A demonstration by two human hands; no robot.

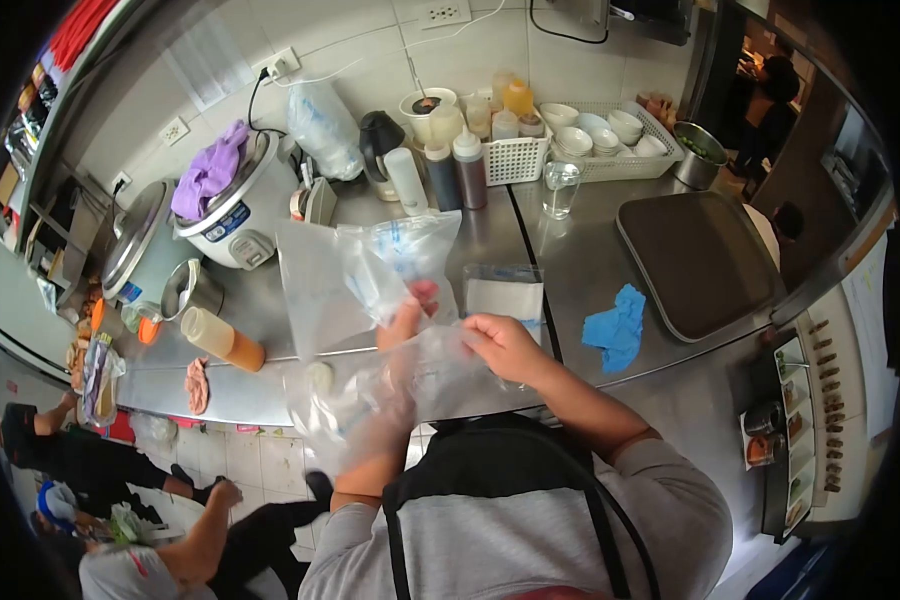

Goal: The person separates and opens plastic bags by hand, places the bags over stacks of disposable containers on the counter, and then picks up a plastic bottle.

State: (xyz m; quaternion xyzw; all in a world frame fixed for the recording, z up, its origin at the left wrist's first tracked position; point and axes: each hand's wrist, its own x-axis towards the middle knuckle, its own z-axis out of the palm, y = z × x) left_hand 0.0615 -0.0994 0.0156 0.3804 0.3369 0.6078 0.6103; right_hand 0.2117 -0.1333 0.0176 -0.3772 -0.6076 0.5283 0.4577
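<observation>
My right hand (505,347) pinches the edge of a clear plastic bag (435,370) over the steel counter's front edge. My left hand (402,325) is closed on plastic at the middle, its wrist and forearm seen through the clear film. Another clear bag with blue print (395,250) rises just beyond my left hand, beside a frosted plastic sheet (310,290). Part of my left fingers is blurred behind plastic. A flat packet with a white inside (505,298) lies on the counter behind my right hand.
A blue cloth (615,328) and a dark tray (698,262) lie to the right. At the left stand an orange-filled squeeze bottle (225,340) and a rice cooker (235,215). Sauce bottles (470,170) and a basket of bowls (610,165) line the back. Another person (160,565) is at lower left.
</observation>
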